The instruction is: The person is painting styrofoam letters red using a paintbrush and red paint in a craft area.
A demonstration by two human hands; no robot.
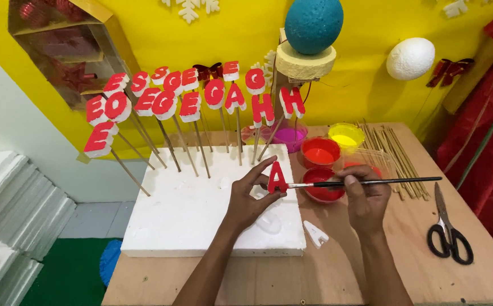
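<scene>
Both forearms reach up from the lower edge, nearly parallel. The left hand (250,195) is raised, its thumb and fingers pinched together, palm facing right. The right hand (365,195) is curled in a writing-style grip, knuckles up.

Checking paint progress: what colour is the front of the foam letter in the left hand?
Red, with white sides; the foam letter in the left hand shows clearly in the head view.

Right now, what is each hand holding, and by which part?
The left hand pinches a red-painted foam letter by its edges. The right hand holds a thin paintbrush on its handle, near the bristle end.
</scene>
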